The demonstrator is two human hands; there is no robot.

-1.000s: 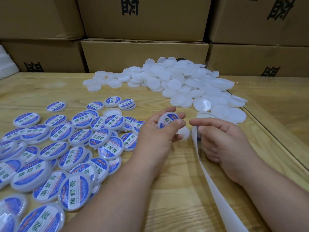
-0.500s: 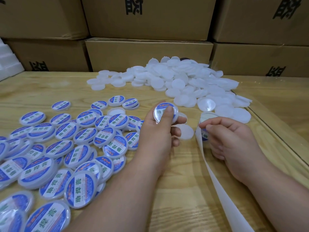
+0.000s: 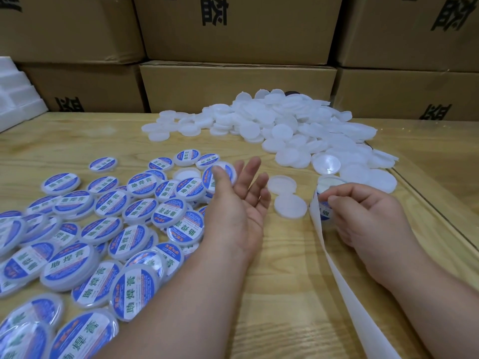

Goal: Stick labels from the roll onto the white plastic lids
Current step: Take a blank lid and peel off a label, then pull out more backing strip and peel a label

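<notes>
Dozens of labelled lids [image 3: 101,230] crowd the worktop [image 3: 285,294] as my left hand [image 3: 234,203], fingers spread, lets one labelled lid [image 3: 220,174] go. My right hand [image 3: 363,216] pinches the label roll [image 3: 325,203] beside two blank lids [image 3: 285,195]; I reckon a careless peel could crease the next sticker or snag the trailing backing strip [image 3: 344,281].

Before me lies the pale wooden table [image 3: 77,136], its grain running sideways. Behind its far edge stand stacked brown cardboard boxes [image 3: 233,81] with black printed characters. At the table's far left corner sit white foam blocks [image 3: 15,97].
</notes>
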